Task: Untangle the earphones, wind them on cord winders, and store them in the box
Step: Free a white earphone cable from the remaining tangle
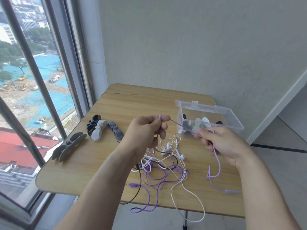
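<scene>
Two bare forearms reach in from the bottom edge. The left hand (146,130) is raised above the table (83,171), its fingers (163,126) curled and pinching a purple cord (180,126) at a small loop by the thumb. The right hand (222,143) pinches the same cord between thumb and forefinger, the other fingers curled round it; the stretch between the hands runs taut, and the rest hangs from the right hand down to the table, ending at an inline remote near the right edge.

Below and between the hands lies a tangle (166,166) of white, purple and black earphone cords, with white earbuds in its upper part and a purple jack plug on its left side. Several loops spill over the near table edge.

Left of the hands lie loose winders (98,130): dark grey, white and grey ones bunched together, and a larger grey one (69,147) nearer the left edge. A clear plastic box (216,118), lid open, stands at the far right, just behind the right hand's fingertips, with wound sets inside.

The table is light wood with rounded corners, set in a corner between a grey wall (199,47) and a tall window (33,80) looking down on a construction site.
</scene>
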Demonstrator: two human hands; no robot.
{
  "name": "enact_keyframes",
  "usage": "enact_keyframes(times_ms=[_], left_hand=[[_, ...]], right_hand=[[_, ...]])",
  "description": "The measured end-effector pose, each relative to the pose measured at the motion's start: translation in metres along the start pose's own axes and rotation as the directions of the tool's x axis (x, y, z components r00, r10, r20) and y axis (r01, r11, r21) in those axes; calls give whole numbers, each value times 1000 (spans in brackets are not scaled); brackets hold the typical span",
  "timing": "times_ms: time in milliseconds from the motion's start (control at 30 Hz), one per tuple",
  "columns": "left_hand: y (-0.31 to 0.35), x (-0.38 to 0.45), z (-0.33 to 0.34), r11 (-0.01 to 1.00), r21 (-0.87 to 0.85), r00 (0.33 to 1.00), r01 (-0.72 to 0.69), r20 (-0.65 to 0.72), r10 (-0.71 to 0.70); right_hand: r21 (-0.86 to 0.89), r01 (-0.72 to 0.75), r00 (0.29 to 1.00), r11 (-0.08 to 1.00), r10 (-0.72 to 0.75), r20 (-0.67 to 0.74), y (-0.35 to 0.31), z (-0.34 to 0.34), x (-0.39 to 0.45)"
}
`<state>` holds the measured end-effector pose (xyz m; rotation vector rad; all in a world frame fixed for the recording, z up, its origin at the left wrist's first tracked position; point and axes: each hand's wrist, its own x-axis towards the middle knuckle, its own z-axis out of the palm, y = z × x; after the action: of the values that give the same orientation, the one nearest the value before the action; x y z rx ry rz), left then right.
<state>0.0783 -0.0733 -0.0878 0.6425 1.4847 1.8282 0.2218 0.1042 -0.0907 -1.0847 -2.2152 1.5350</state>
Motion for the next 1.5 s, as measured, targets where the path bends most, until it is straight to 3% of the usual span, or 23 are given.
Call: enact_keyframes(times_ms=[100, 167, 233, 367, 433, 533, 633, 767, 833, 900, 967, 1067, 1133, 1200, 1267, 1433, 1500], left_hand=[[-1, 0, -8, 996, 88, 998, -3, -60, 9], [-2, -1, -9, 981, 195, 998, -9, -65, 22], [-2, -3, -10, 967, 255, 1000, -1, -28, 8], [-1, -5, -9, 899, 434, 987, 64, 105, -121], [-3, -6, -4, 889, 445, 982, 106, 91, -163], [-2, -7, 4, 918, 376, 985, 123, 70, -161], [-1, -8, 8, 933, 350, 990, 83, 78, -118], [-8, -5, 4, 862, 504, 996, 48, 45, -81], [-9, -8, 3, 833, 552, 975, 29, 167, -145], [-4, -13, 3, 873, 486, 919, 40, 325, -223], [5, -16, 2, 936, 340, 894, 93, 385, -229], [10, -12, -1, 988, 109, 938, 113, 316, -143], [11, -10, -1, 987, -117, 965, 109, 249, -77], [12, -8, -1, 921, -380, 985, 88, 171, -23], [13, -6, -2, 860, -510, 999, 11, 50, 17], [9, -2, -5, 877, -447, 975, -178, -199, 97], [6, 0, -6, 939, -236, 945, -251, -272, 184]], right_hand=[[-31, 10, 999, 999, -11, -44, 4, -17, -2], [-12, 17, 982, 1000, -19, -185, 6, -27, -3], [-12, 49, 948, 999, -50, -316, 7, -34, -5], [-60, 98, 925, 993, -113, -362, 6, -29, -5], [-144, 174, 920, 974, -213, -330, 0, -22, -5], [-149, 371, 921, 917, -384, -66, -14, 5, -12], [-62, 408, 905, 911, -395, 156, -22, 35, -18], [-156, 338, 939, 928, -319, 131, -24, 43, -13], [-117, 331, 942, 936, -320, 105, -27, 39, -13], [-76, 322, 945, 944, -314, 94, -29, 35, -14], [-59, 287, 958, 956, -285, 43, -30, 30, -15], [-96, 258, 966, 961, -257, 26, -29, 28, -17], [-97, 261, 961, 961, -248, 126, -30, 30, -20], [-112, 273, 935, 956, -236, 263, -31, 32, -24], [-114, 284, 915, 952, -233, 330, -33, 36, -26], [-252, 298, 904, 921, -187, 384, -33, 42, -28], [-303, 311, 886, 901, -159, 435, -37, 43, -33]])
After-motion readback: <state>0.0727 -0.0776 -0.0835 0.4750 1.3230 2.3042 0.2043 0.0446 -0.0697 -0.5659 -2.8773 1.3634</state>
